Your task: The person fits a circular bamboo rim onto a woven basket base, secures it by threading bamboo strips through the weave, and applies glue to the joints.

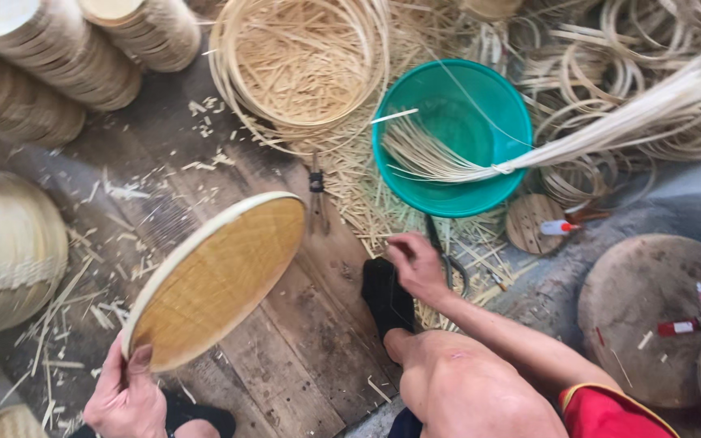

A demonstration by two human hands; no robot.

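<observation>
Woven bamboo tray [217,280] tilts above left hand [127,397]; right hand [417,266] well apart.

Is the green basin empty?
No, the green basin holds the tied end of a bundle of pale bamboo strips that fans out inside it.

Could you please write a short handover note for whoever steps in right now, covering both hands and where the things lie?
Left hand: grips the round woven bamboo tray by its lower rim and holds it tilted above the wooden floor.
Right hand: down on the floor litter beside the black-socked foot, fingers pinched; what they hold cannot be told.
Nearby: green basin with a tied bundle of bamboo strips lying across it, and stacks of finished trays at the upper left.
Done: the tray is woven and rimmed.
Left: not clear from this view.
</observation>
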